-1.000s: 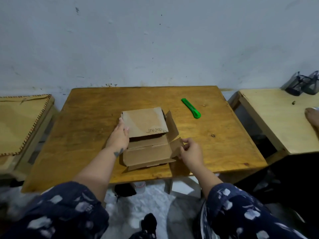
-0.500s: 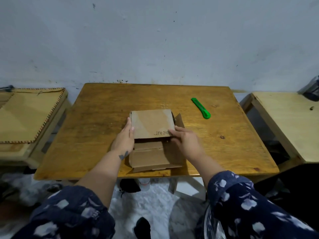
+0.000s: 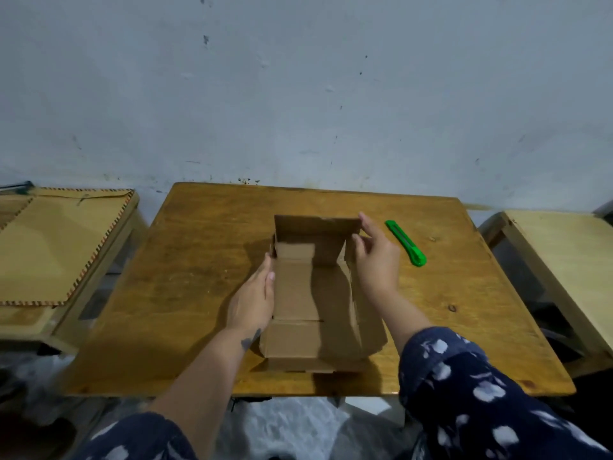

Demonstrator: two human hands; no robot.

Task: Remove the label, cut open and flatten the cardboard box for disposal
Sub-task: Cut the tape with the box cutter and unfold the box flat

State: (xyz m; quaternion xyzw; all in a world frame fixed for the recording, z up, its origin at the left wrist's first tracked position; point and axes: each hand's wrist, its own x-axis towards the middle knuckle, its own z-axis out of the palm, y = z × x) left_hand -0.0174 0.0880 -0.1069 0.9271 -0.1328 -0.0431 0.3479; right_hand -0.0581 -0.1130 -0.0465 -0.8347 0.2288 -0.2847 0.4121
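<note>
I see the cardboard box (image 3: 308,293) lying open on the wooden table (image 3: 185,280). My left hand (image 3: 252,303) presses flat against its left wall; my right hand (image 3: 374,257) pinches the raised lid's corner.

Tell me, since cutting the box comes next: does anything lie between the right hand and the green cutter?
Nothing visible does. The right hand holds the brown cardboard box at its lid; the green plastic utility cutter lies just beyond on bare wooden table.

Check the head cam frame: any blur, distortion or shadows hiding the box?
Head view: wide-angle bowing bends the table edges; slight softness at the sleeves; the right hand and arm cast a dark shadow across the cardboard box interior; left hand and green cutter read clearly; no glare.
</note>
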